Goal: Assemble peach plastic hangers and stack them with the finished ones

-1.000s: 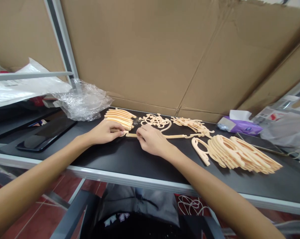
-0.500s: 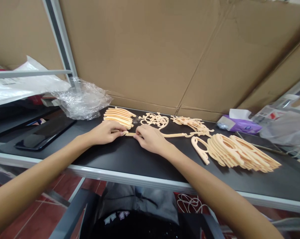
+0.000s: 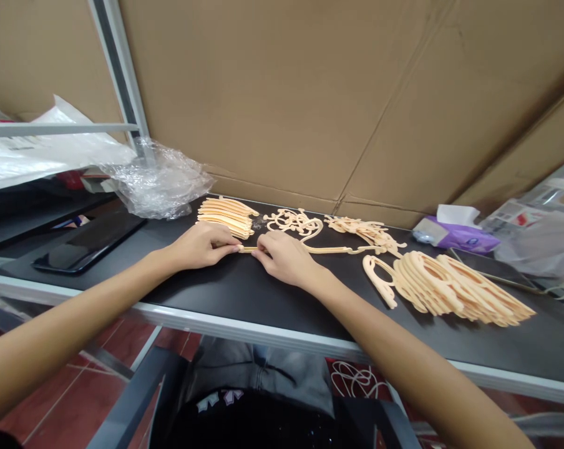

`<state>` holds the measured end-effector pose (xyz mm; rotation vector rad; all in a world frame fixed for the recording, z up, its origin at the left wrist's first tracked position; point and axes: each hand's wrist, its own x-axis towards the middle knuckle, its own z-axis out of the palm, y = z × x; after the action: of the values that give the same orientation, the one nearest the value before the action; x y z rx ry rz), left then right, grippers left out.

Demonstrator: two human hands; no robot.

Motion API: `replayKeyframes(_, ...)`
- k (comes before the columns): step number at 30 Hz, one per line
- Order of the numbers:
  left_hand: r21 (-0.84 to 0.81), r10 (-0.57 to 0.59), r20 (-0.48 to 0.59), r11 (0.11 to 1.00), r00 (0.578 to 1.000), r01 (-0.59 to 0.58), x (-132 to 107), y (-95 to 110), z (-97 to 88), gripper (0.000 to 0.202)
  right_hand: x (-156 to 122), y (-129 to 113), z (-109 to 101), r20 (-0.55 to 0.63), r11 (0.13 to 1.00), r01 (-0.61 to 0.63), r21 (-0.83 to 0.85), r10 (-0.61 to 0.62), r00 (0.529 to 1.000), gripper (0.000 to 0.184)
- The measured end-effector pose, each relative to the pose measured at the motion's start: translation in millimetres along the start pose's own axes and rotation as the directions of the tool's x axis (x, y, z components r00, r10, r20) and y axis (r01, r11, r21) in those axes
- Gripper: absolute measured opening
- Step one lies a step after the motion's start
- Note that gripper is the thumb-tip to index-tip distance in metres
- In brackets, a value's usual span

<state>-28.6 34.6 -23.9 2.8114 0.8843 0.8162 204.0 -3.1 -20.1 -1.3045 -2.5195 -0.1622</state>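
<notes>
My left hand point(image 3: 200, 245) and right hand point(image 3: 284, 257) are closed, pinching a thin peach plastic strip point(image 3: 247, 249) between them on the black table point(image 3: 216, 293). Just behind sits a stack of peach strips point(image 3: 226, 216); farther right, a purple tissue packet point(image 3: 455, 238) holds tissues poking out its top.

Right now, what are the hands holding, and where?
The left hand and right hand pinch a thin peach plastic strip between fingertips, one each side of its visible stretch.

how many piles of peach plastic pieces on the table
4: a stack of curved strips beyond the left hand, a tangled curly pile beyond the right hand, a loose heap right of that, and a large fanned stack at far right.
</notes>
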Motion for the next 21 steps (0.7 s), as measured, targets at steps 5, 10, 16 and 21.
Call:
replayKeyframes(5, 0.037, 0.026, 0.018, 0.999, 0.999, -0.027, 0.5, 1.8, -0.4, 0.027, 3.0, -0.5, 2.9, -0.016, 0.999, 0.054, 0.0, -0.054, 0.998, 0.017)
replayKeyframes(10, 0.053, 0.011, 0.019, 0.999, 1.0, -0.012, -0.2, 1.4, -2.7, 0.026, 3.2, 1.4, 3.9, -0.03, 0.999, 0.048, 0.007, -0.048, 0.998, 0.016)
replayKeyframes(16, 0.097, -0.003, 0.021, 0.995, 1.0, 0.001, -0.3, 1.8, -3.3, 0.026, 2.1, 4.1, 3.8, -0.025, 0.997, 0.07, -0.011, -0.07, 0.997, 0.017)
replayKeyframes(21, 0.095, -0.017, 0.062, 0.995, 0.998, 0.011, 0.4, 1.1, -6.4, 0.027, 2.1, 4.5, 2.1, -0.013, 0.997, 0.068, -0.035, -0.068, 0.998, 0.02)
